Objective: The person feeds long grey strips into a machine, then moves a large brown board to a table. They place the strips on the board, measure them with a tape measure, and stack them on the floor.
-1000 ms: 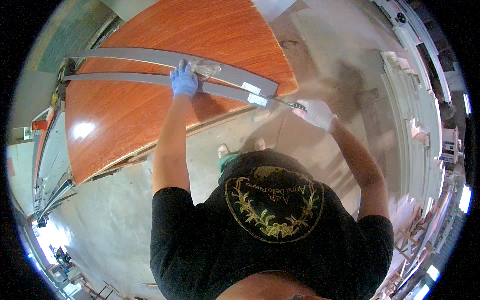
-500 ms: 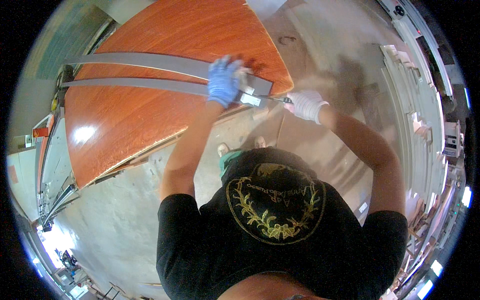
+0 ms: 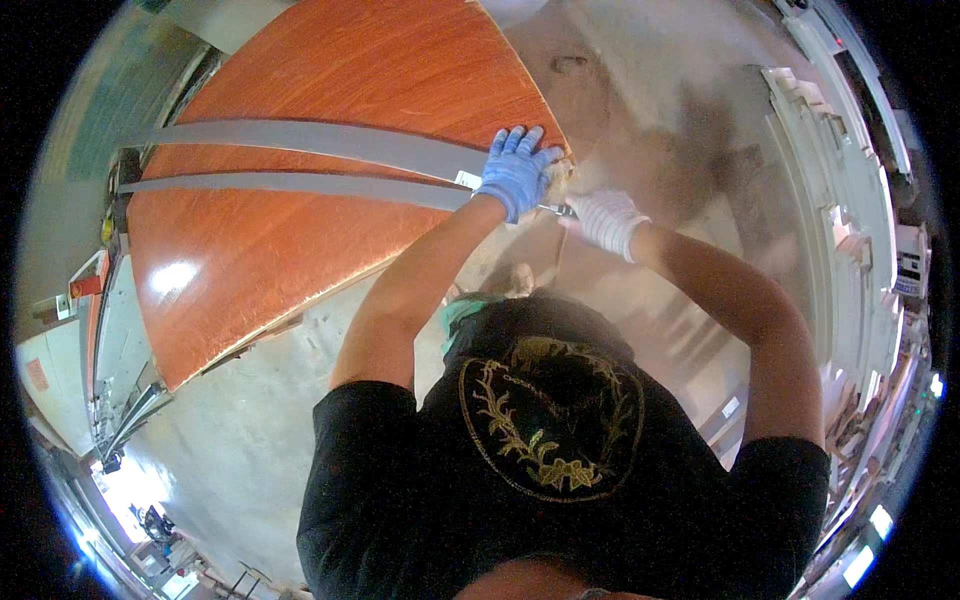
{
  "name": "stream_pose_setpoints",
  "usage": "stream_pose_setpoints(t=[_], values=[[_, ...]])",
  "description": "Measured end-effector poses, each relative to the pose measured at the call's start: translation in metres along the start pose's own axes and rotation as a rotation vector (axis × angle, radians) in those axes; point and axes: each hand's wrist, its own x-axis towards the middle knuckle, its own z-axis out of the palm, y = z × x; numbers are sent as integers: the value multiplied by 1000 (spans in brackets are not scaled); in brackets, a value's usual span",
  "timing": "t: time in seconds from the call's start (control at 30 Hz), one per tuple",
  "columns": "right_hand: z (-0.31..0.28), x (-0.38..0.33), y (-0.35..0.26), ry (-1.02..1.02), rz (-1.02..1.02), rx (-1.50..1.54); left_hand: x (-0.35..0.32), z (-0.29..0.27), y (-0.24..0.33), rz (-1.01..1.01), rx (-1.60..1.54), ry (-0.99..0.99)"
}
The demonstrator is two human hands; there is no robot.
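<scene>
Evidently thin for their length, the two long, flat grey strips [image 3: 320,138] lie side by side across the glossy red-brown wood-grain desk [image 3: 400,60], their right ends near its right corner. They look light and fairly stiff across their width, yet likely to flex along their length, and the smooth faces may slide on the polished top; a broad palm near the end, with support farther along, would seem the best hold. The blue-gloved left hand [image 3: 517,175] rests over those ends, fingers slightly spread and laid flat, just beside a small white rectangular label [image 3: 467,180]. The right hand [image 3: 607,222], in a white knitted glove, has its fingers curled together around a slim, partly metallic tool [image 3: 556,210], probably rigid and best held by the handle; its far end is hidden.
</scene>
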Motion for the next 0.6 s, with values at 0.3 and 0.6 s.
stream_pose_setpoints(t=[0.3,0.6], values=[[15,6,12,18,-14,75,5,-4,0,52,11,-23],[35,14,20,18,-31,120,6,-3,0,79,12,-5]])
